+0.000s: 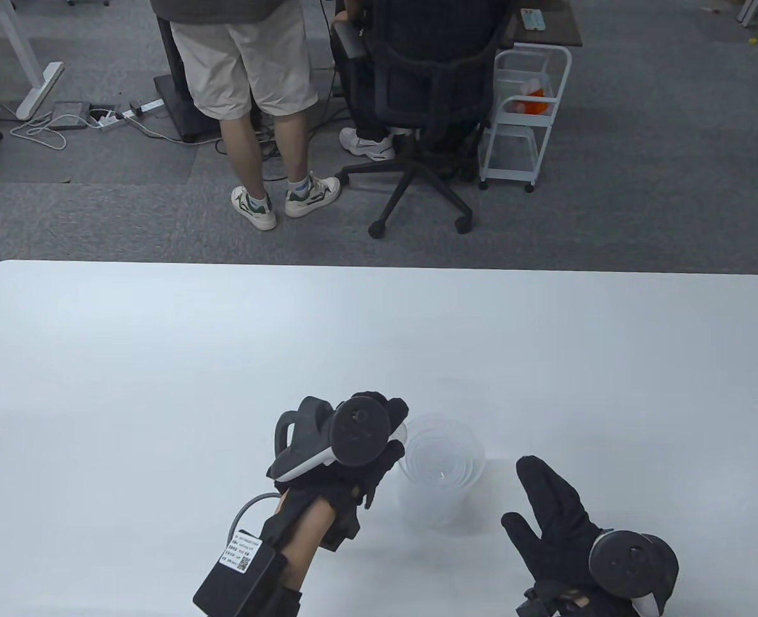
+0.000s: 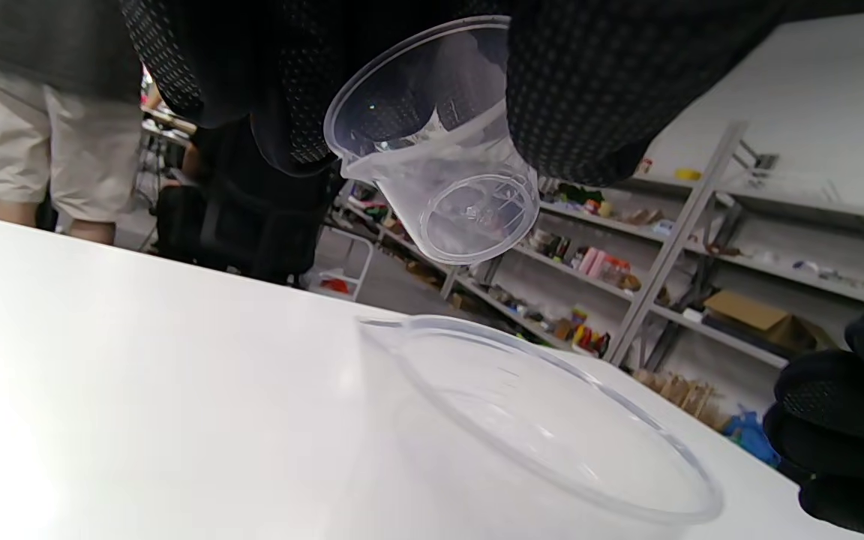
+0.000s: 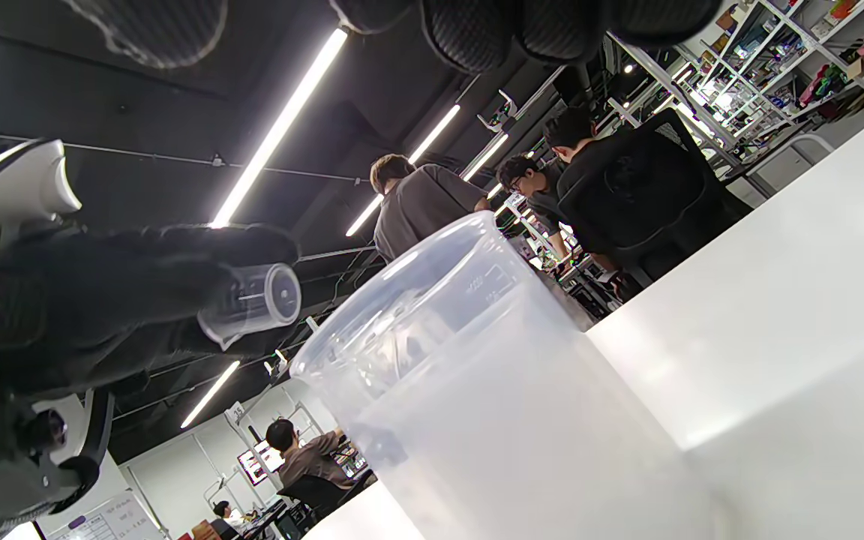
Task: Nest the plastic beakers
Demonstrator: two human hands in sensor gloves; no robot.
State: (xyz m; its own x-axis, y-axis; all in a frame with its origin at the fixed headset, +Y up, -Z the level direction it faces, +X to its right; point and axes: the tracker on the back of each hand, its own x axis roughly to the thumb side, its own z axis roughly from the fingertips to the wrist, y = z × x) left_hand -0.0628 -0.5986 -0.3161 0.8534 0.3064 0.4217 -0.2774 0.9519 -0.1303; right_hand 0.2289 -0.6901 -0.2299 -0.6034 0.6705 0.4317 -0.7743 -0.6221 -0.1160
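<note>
A large clear plastic beaker [image 1: 442,472] stands upright on the white table [image 1: 160,360], with smaller clear beakers nested inside it. My left hand [image 1: 379,437] grips a small clear beaker [image 2: 439,142] and holds it tilted just above and left of the large beaker's rim [image 2: 537,420]. The small beaker also shows in the right wrist view [image 3: 252,300], beside the large beaker [image 3: 492,405]. My right hand [image 1: 549,508] is open and empty, fingers spread, to the right of the large beaker and apart from it.
Beyond the table's far edge a person [image 1: 250,96] stands and another sits in a black office chair [image 1: 424,96]. A white wire cart [image 1: 527,116] stands beside the chair.
</note>
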